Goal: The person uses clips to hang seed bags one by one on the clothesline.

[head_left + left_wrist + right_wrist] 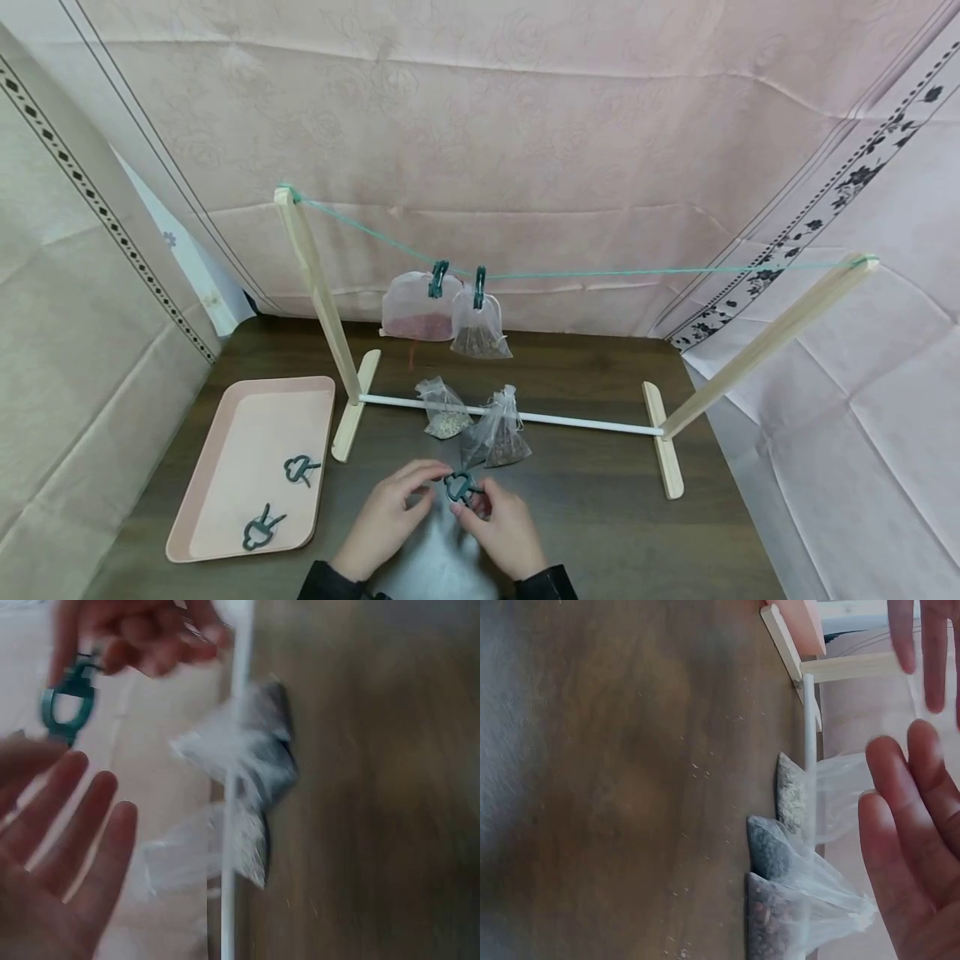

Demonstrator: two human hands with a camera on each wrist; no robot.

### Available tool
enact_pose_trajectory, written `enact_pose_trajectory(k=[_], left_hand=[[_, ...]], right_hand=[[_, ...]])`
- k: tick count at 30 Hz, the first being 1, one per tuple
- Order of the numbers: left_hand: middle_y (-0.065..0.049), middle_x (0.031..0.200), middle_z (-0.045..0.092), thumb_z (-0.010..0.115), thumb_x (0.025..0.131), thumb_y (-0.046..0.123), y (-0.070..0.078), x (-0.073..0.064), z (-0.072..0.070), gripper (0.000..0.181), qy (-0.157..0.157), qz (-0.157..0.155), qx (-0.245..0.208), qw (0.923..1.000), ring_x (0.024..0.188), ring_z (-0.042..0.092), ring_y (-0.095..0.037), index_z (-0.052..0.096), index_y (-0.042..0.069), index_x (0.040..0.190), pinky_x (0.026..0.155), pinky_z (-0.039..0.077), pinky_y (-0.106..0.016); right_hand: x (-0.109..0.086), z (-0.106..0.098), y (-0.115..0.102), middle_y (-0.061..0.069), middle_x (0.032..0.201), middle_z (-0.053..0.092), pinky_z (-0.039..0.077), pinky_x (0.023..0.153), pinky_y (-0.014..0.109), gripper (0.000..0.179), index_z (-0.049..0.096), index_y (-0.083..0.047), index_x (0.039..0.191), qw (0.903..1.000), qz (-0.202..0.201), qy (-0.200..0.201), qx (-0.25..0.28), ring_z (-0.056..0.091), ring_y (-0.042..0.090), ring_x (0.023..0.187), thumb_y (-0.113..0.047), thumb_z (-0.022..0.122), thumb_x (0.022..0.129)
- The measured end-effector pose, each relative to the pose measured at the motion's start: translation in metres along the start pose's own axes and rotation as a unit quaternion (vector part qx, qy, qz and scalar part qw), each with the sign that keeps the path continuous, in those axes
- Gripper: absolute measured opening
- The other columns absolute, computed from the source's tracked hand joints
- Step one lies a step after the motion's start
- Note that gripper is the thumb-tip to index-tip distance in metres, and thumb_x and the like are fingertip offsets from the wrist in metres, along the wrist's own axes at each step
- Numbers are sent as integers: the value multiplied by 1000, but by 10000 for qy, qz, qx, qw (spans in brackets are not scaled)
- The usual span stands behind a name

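A dark green cloud-shaped clip (460, 487) is between my two hands, low over the table. The thumb and fingers of my right hand (504, 527) pinch its prong side. My left hand (390, 521) touches the rounded end with a fingertip, its other fingers extended in the left wrist view. Just beyond stand sheer drawstring bags: one of pale grains (791, 799), one of dark grains (769, 851) and one of brownish bits (769, 919). On a green string (600, 272), two clips hold up a bag with pink contents (420, 323) and a bag with brown contents (480, 340).
At left lies a pink tray (217, 467) with two more clips, one farther back (300, 469) and one nearer (259, 531). Wooden posts, left (318, 292) and right (765, 346), carry the string. A white bar (592, 423) joins their feet, crossing behind the bags.
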State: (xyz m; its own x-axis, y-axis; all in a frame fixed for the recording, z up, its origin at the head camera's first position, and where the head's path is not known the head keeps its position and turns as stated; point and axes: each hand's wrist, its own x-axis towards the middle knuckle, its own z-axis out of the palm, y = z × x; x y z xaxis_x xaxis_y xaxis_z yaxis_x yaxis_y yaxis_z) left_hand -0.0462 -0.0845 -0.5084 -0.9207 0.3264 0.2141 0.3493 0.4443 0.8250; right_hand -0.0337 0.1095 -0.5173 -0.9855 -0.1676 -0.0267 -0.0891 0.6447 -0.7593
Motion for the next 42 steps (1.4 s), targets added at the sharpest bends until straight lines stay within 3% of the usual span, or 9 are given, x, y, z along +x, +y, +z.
enact_pose_trajectory(k=[5, 10, 14, 18, 21, 27, 35, 42], left_hand=[[16, 114, 52, 69, 78, 19, -6, -3, 7, 45, 271, 611, 1103, 9917, 104, 50, -4, 54, 33, 118, 80, 46, -27], [18, 107, 54, 72, 75, 16, -8, -2, 8, 41, 747, 1058, 1439, 9811, 97, 52, 0, 58, 30, 110, 76, 46, -22], [21, 103, 55, 74, 72, 18, -10, -3, 6, 36, 981, 1368, 1561, 9733, 95, 52, 2, 62, 26, 104, 76, 44, -18], [23, 99, 55, 75, 72, 22, -13, -4, 5, 31, 1061, 1399, 1585, 9716, 91, 52, 4, 63, 27, 100, 74, 42, -13], [24, 97, 56, 74, 72, 25, -15, -5, 5, 29, 1079, 1336, 1581, 9724, 87, 52, 6, 63, 29, 99, 72, 41, -12], [24, 94, 57, 74, 73, 26, -18, -7, 6, 28, 1150, 1321, 1505, 9730, 83, 52, 6, 65, 28, 99, 68, 40, -10], [23, 92, 57, 72, 74, 28, -21, -7, 6, 27, 1194, 1374, 1469, 9723, 82, 53, 6, 66, 27, 100, 68, 39, -10], [23, 92, 58, 72, 74, 31, -24, -10, 6, 28, 1242, 1372, 1561, 9702, 81, 52, 6, 65, 30, 101, 67, 39, -10]], right_hand=[[0, 4, 4, -11, 62, 50, 35, 49, 22, 36, 50, -18, 78, 9977, 163, -314, 586, 45, 4, 53, -54, 56, 80], [-2, 6, 4, -5, 64, 60, 40, 57, 23, 33, 53, -15, 87, 9847, 378, -792, 1505, 60, 17, 60, -47, 56, 83], [-2, 9, 6, 4, 68, 64, 43, 61, 25, 29, 54, -13, 90, 9745, 486, -977, 1960, 62, 24, 64, -41, 56, 85], [-1, 12, 7, 10, 72, 65, 43, 64, 26, 27, 55, -13, 92, 9687, 562, -1077, 2164, 62, 25, 65, -39, 54, 87], [-1, 12, 5, 6, 70, 63, 43, 64, 26, 27, 54, -13, 91, 9684, 616, -1089, 2158, 62, 22, 66, -40, 53, 88], [-4, -2, -15, 4, 68, 60, 43, 63, 26, 26, 53, -10, 88, 9663, 589, -1135, 2232, 61, 25, 66, -36, 52, 89], [-7, -9, -26, 9, 68, 63, 42, 60, 24, 24, 55, -12, 88, 9710, 490, -1154, 2038, 58, 27, 67, -35, 49, 91], [-8, -7, -23, 2, 67, 63, 45, 60, 24, 25, 57, -11, 84, 9701, 316, -1122, 2128, 59, 15, 65, -33, 49, 92]])
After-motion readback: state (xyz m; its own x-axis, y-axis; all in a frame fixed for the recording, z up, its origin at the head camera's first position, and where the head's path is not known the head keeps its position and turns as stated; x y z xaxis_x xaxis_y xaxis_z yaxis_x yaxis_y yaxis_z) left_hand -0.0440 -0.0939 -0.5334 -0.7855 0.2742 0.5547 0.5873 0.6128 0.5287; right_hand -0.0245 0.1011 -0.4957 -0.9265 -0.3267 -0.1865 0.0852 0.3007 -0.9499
